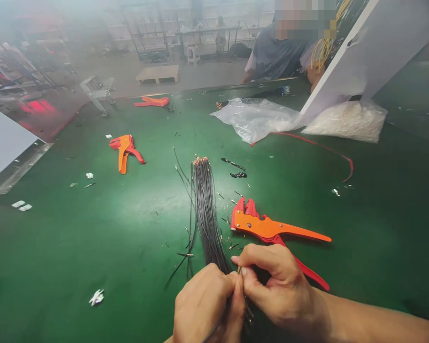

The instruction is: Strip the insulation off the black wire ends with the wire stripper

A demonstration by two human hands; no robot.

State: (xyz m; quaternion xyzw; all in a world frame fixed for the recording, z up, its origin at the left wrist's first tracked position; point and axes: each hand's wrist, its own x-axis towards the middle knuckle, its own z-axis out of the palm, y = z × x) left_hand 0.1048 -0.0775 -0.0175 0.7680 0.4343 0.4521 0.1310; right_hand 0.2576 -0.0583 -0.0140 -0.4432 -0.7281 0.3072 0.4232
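Note:
My left hand (207, 302) is closed over the near end of a bundle of black wires (204, 205), with a single black wire pinched between thumb and forefinger. Right beside it, my right hand (275, 281) pinches the tip of that wire, so the fingertips of both hands nearly meet. Bare copper ends show at the far end of the bundle. A few loose wires lie along its left side. Just beyond my right hand rests an orange and red wire stripper (268, 226), its handles spread. Part of the bundle is hidden beneath my hands.
Another wire stripper (124, 151) lies at left, and a third stripper (153, 101) farther back. Clear plastic (253, 116) and a bag of white pieces (348, 121) sit at the back right. Wire scraps dot the green table (93, 238). A person (282, 52) is across it.

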